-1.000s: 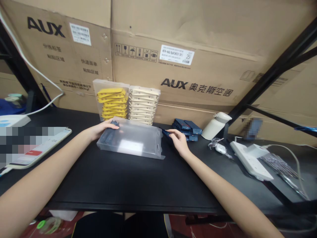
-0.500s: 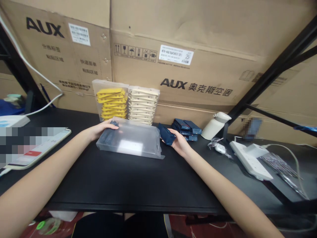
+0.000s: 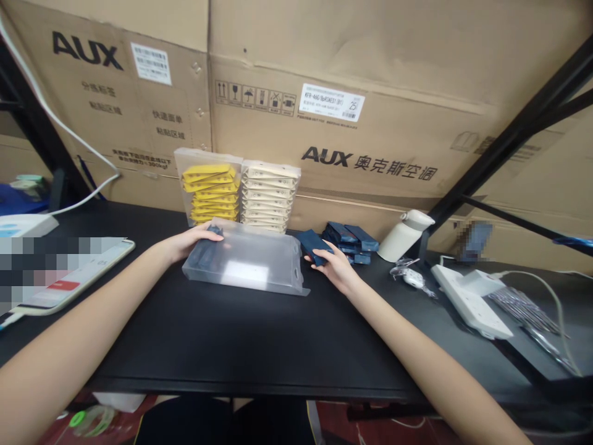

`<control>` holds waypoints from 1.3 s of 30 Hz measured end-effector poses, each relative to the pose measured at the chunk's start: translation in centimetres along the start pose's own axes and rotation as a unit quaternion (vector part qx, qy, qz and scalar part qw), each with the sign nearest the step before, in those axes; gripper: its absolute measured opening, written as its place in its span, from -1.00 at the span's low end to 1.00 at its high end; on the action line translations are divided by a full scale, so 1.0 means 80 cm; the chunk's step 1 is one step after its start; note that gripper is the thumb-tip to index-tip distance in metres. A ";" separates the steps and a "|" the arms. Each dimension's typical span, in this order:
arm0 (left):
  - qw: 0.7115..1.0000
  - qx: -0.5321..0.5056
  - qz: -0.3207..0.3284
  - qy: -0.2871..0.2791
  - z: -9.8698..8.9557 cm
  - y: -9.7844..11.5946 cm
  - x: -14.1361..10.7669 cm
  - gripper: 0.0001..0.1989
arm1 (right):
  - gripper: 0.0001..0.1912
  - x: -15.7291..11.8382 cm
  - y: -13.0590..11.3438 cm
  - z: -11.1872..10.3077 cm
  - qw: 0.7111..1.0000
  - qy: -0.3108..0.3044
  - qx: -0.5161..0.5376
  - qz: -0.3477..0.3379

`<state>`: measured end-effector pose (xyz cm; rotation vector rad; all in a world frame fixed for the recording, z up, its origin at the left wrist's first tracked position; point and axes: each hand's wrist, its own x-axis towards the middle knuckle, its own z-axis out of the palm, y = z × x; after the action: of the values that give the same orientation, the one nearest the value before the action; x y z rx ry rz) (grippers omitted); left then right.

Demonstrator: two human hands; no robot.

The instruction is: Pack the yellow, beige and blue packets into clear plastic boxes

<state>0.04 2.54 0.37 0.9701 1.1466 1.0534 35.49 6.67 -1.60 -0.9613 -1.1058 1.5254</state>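
A clear plastic box (image 3: pixel 250 250) lies on its side on the black table, its flapped end facing right. My left hand (image 3: pixel 197 240) grips the box at its far left corner. Inside that left end a dark blue packet (image 3: pixel 206 252) shows through the plastic. Just off the box's right end, my right hand (image 3: pixel 336 266) is closed on another dark blue packet (image 3: pixel 312 244), apart from the box. Behind the right hand sits a pile of several similar blue packets (image 3: pixel 356 238).
At the back stand a clear box of yellow packets (image 3: pixel 213 191) and one of cream packets (image 3: pixel 269 196), against large cartons (image 3: pixel 370 142). To the right are a white bottle (image 3: pixel 405 236) and a power strip (image 3: pixel 470 303). A phone-like device (image 3: pixel 106 259) lies left.
My right hand has turned the blue packet so its broad face shows more, staying near the box's end. A packet in the box's left end shows more plainly. The left hand keeps its grip.
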 end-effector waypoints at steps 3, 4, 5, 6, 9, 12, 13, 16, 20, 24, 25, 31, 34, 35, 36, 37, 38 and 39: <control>1.000 0.000 0.001 -0.001 0.001 0.000 0.000 -0.41 | -0.49 0.001 0.001 -0.003 0.998 0.039 -0.032 -0.029; 1.000 0.002 0.001 -0.001 0.001 0.000 0.000 -0.40 | -0.48 0.001 0.001 -0.004 0.998 0.042 -0.042 -0.035; 1.000 0.004 0.001 0.000 0.000 0.000 0.001 -0.40 | -0.48 0.001 0.000 -0.005 0.997 0.042 -0.052 -0.036; 1.000 0.008 0.001 0.001 0.000 -0.001 0.001 -0.40 | -0.47 0.001 -0.001 -0.005 0.997 0.040 -0.061 -0.036; 1.000 0.023 0.001 0.003 -0.002 -0.001 0.002 -0.40 | -0.51 0.001 -0.001 -0.005 0.997 0.033 -0.069 -0.027; 1.000 0.021 -0.003 0.005 -0.001 -0.001 0.001 -0.40 | -0.56 0.003 0.000 -0.005 0.998 0.030 -0.057 -0.013; 1.000 0.018 -0.004 0.005 -0.001 -0.001 0.001 -0.41 | -0.56 0.004 0.001 -0.006 0.998 0.030 -0.053 -0.009; 1.000 0.010 -0.006 0.003 0.000 0.000 0.000 -0.41 | -0.50 0.005 0.003 -0.006 0.998 0.031 -0.046 -0.004; 1.000 0.007 -0.006 0.001 0.000 -0.001 0.002 -0.43 | -0.41 0.003 0.005 -0.006 0.999 0.012 -0.040 -0.005; 1.000 0.008 -0.006 0.001 -0.001 -0.002 0.002 -0.45 | -0.33 0.000 0.006 -0.004 0.999 -0.014 -0.044 0.003; 1.000 0.009 -0.008 0.002 -0.001 -0.002 0.002 -0.46 | -0.32 0.000 0.007 -0.004 0.999 -0.017 -0.045 0.004; 1.000 0.016 -0.009 0.012 0.001 0.000 0.001 -0.48 | -0.40 0.003 0.010 -0.006 0.999 -0.010 -0.038 -0.003; 1.000 0.019 -0.004 0.012 0.002 0.000 0.001 -0.47 | -0.49 0.005 0.009 -0.006 0.999 0.006 -0.041 -0.011; 1.000 0.020 -0.004 0.013 0.002 0.000 0.001 -0.47 | -0.53 0.005 0.008 -0.006 0.999 0.010 -0.044 -0.013; 1.000 0.020 -0.004 0.013 0.001 0.000 0.002 -0.47 | -0.58 0.006 0.008 -0.006 0.999 0.013 -0.047 -0.015; 1.000 0.020 -0.005 0.015 0.001 -0.001 0.002 -0.47 | -0.62 0.006 0.008 -0.006 0.999 0.015 -0.048 -0.015; 1.000 0.019 -0.006 0.016 0.001 -0.001 0.002 -0.47 | -0.65 0.006 0.008 -0.006 0.999 0.014 -0.050 -0.015; 1.000 0.018 -0.007 0.015 0.000 -0.001 0.002 -0.47 | -0.66 0.006 0.008 -0.006 0.999 0.012 -0.050 -0.014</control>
<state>0.09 2.71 0.24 0.9760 1.1989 1.0434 35.69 7.20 -2.34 -1.0249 -1.1835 1.4431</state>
